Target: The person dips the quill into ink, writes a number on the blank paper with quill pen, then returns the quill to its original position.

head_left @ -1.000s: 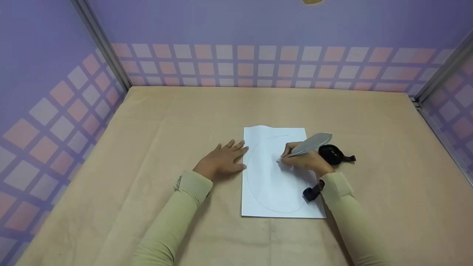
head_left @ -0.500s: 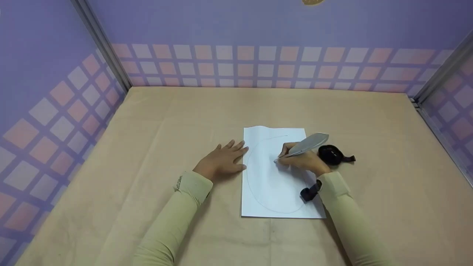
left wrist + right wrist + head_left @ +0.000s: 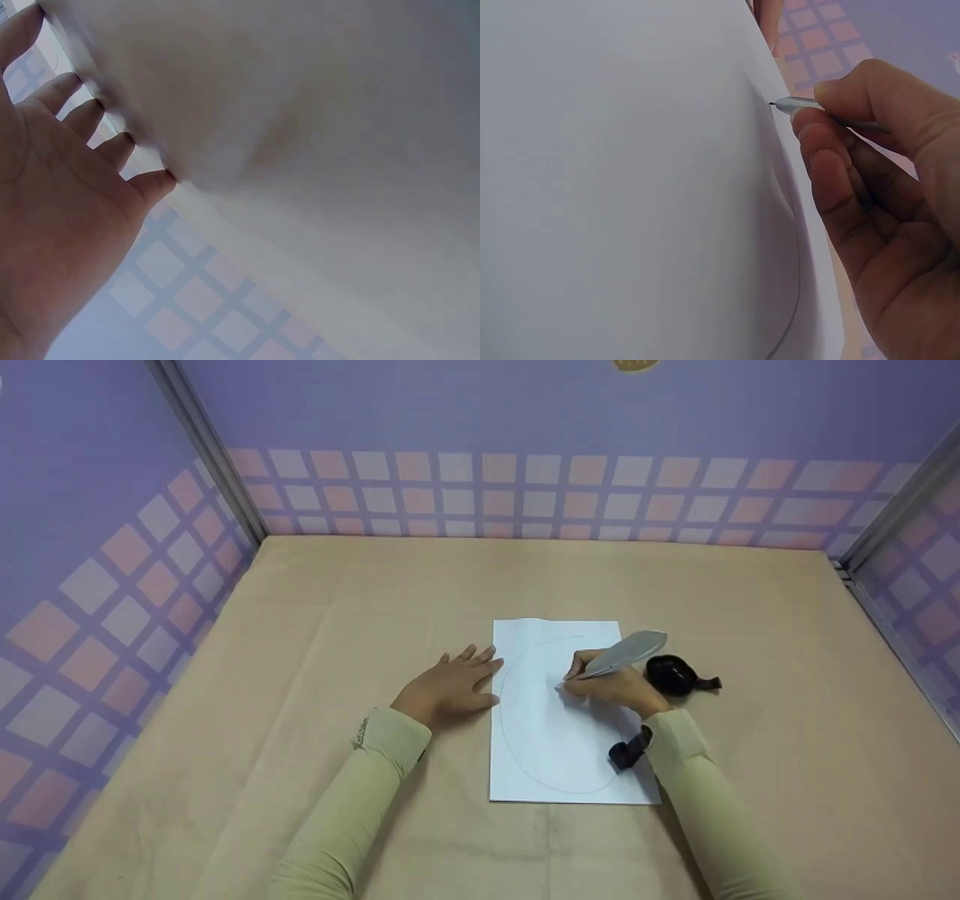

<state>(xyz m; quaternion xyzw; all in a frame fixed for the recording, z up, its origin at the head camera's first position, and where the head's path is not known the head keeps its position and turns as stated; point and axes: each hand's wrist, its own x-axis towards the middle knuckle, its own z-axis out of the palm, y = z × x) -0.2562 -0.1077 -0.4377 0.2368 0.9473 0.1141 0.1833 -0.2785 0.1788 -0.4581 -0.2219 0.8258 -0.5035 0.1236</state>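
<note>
A white sheet of paper (image 3: 555, 742) lies on the cloth-covered table, with a thin curved line (image 3: 510, 739) drawn on it. My right hand (image 3: 611, 686) pinches a feather pen (image 3: 628, 651) whose grey vane leans up to the right; its tip points at the paper's middle. Whether the tip touches the paper I cannot tell. In the right wrist view the pen's silver tip (image 3: 799, 103) appears by the dark line, between thumb and fingers. My left hand (image 3: 454, 686) rests with spread fingers, fingertips at the paper's left edge; its palm (image 3: 64, 195) shows in the left wrist view.
A glossy black rounded object (image 3: 672, 675) with a short stem lies just right of the right hand. Beige cloth (image 3: 360, 607) covers the table. Purple walls with pink and white squares (image 3: 499, 501) stand at the back and sides.
Over the first half second my right hand and the pen shifted slightly left; since then they have barely moved. My left hand stays at the paper's edge.
</note>
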